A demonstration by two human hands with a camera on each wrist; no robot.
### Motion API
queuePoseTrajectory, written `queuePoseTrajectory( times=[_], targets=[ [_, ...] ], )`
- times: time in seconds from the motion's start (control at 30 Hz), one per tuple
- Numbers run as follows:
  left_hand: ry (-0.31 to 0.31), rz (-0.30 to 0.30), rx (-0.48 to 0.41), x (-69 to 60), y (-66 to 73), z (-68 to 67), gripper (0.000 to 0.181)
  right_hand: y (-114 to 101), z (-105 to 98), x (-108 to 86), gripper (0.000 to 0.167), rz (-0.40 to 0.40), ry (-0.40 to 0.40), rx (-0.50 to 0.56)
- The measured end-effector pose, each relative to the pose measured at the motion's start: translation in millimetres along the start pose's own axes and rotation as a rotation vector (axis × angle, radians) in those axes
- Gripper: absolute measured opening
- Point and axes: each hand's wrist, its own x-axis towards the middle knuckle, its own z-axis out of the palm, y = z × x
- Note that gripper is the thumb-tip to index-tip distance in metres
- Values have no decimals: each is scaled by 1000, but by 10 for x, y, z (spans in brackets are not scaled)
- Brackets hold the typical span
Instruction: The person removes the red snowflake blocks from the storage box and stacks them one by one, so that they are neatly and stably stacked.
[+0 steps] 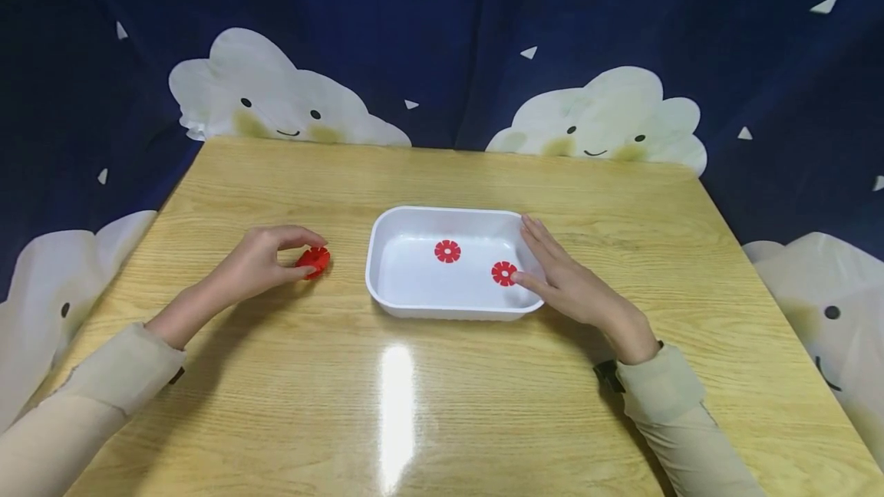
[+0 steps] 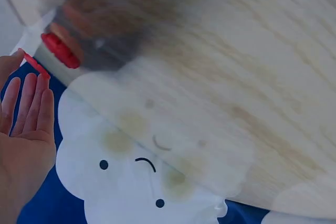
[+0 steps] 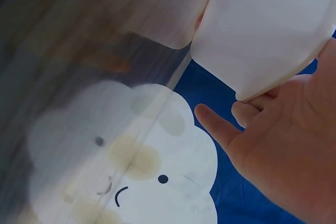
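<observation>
Thumb and fingers of the left hand (image 1: 255, 263) pinch a notched red disc (image 1: 315, 260) just above the table, left of a white tray (image 1: 452, 311). In the left wrist view the disc (image 2: 37, 65) is edge-on at the fingertips of the left hand (image 2: 29, 145); a thicker red shape (image 2: 61, 51) shows beside it, piece or reflection I cannot tell. Two flat red discs lie inside the tray, one near the middle (image 1: 447, 251), one toward the right (image 1: 503, 274). The right hand (image 1: 576, 286), fingers extended, rests against the tray's right end, its thumb over the rim.
The glossy wooden table (image 1: 290, 390) carries a bright reflection in front of the tray. Behind and beside it hangs a dark blue cloth (image 1: 449, 44) printed with white clouds and triangles. Both forearms reach in from the table's near side.
</observation>
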Motion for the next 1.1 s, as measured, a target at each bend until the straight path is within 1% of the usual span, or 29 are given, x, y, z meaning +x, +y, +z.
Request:
queuePoseTrajectory(
  times=[0.2,0.37,0.53,0.8,1.1],
  targets=[
    [-4,10,33,-38,-63,23,37,8,-2,1,83,1,-2,2],
    [-4,7,30,-57,-76,25,38,12,-8,-3,82,2,0,6],
    [-19,-9,17,-75,-75,32,38,20,-4,-4,82,2,-2,7],
    [-29,-45,21,-91,-91,37,39,21,3,-1,82,0,0,5],
    [-18,-19,21,-76,-78,24,41,18,7,3,83,9,-3,4]
  ],
)
